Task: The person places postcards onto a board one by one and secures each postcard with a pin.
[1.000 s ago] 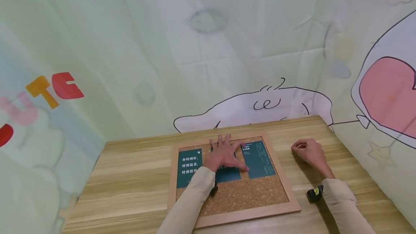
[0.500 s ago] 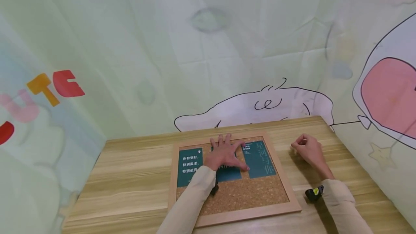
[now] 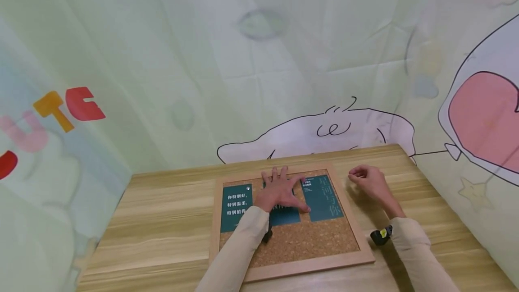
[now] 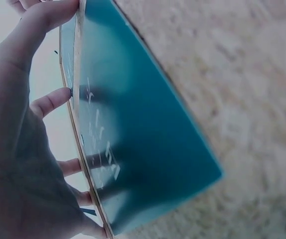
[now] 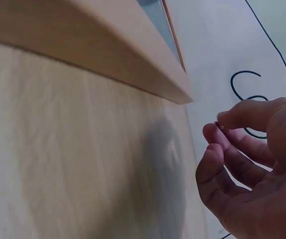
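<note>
On the cork board (image 3: 308,242), the left hand (image 3: 279,191) lay flat with fingers spread, pinning the middle teal card (image 3: 285,215), while the right hand (image 3: 366,180), just off the frame's right edge, pinched something too small to identify, perhaps a pin, best pressed straight down.

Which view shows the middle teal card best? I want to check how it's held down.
The head view: the middle teal card lies on the cork board under the flat left hand. The left wrist view shows it close but blurred; the right wrist view shows only the board's frame.
</note>
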The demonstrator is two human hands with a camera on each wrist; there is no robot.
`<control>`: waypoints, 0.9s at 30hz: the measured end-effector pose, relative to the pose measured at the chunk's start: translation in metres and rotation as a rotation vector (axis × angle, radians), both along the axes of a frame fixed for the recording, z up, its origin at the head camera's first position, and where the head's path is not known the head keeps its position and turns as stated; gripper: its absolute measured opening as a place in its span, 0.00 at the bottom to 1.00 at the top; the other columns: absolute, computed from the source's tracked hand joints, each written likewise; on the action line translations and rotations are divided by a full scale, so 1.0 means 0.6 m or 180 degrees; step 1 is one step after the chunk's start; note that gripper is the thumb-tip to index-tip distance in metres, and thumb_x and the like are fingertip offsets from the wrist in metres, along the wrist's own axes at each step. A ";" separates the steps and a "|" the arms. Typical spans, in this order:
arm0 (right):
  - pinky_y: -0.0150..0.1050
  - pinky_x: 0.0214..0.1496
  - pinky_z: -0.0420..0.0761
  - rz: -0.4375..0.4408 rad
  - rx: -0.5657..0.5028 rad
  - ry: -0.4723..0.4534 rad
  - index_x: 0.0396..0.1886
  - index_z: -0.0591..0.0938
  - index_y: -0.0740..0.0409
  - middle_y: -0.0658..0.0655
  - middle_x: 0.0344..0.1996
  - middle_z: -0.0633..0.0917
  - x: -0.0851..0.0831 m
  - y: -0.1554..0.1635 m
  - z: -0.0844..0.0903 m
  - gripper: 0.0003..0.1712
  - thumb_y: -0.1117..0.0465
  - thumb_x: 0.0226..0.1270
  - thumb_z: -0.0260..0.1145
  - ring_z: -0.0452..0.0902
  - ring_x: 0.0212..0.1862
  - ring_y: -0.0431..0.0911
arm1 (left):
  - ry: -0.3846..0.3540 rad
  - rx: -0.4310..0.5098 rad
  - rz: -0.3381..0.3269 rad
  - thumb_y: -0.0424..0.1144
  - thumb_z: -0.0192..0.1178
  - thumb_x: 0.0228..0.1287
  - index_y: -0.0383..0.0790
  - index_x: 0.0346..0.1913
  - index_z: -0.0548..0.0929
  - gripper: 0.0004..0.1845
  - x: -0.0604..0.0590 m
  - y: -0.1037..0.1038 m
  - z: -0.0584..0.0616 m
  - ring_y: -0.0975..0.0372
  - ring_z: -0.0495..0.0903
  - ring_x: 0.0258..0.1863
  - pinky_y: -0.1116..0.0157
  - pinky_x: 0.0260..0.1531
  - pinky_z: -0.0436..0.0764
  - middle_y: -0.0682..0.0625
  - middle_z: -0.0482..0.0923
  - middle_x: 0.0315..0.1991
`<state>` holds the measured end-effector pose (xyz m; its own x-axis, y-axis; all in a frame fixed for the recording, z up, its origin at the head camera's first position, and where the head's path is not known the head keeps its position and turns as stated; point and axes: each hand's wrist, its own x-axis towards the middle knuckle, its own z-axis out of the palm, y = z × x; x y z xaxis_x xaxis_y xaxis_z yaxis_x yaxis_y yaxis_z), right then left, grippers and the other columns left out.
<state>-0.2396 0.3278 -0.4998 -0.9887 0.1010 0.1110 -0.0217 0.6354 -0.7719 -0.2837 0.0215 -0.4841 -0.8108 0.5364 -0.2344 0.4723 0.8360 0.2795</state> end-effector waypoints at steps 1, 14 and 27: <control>0.37 0.35 0.79 0.0027 0.0008 0.0000 0.43 0.85 0.69 0.60 0.36 0.88 -0.003 -0.003 0.000 0.09 0.65 0.71 0.69 0.82 0.39 0.50 | 0.0003 -0.0003 0.0000 0.78 0.70 0.44 0.73 0.76 0.65 0.52 0.000 0.000 0.000 0.37 0.39 0.81 0.27 0.69 0.37 0.42 0.42 0.83; 0.46 0.41 0.83 0.0510 0.0310 0.0001 0.42 0.86 0.67 0.61 0.37 0.86 -0.031 -0.053 0.007 0.06 0.66 0.74 0.67 0.82 0.40 0.54 | -0.0014 0.0004 0.0024 0.78 0.70 0.44 0.73 0.75 0.65 0.52 -0.001 0.000 -0.002 0.37 0.39 0.81 0.27 0.69 0.37 0.43 0.42 0.83; 0.41 0.35 0.76 0.0848 0.0618 0.0048 0.35 0.86 0.63 0.54 0.29 0.83 -0.053 -0.079 0.001 0.06 0.68 0.73 0.66 0.75 0.33 0.47 | 0.0004 -0.0008 0.0016 0.79 0.69 0.45 0.73 0.76 0.64 0.52 0.002 0.000 0.000 0.38 0.39 0.81 0.28 0.69 0.37 0.44 0.43 0.83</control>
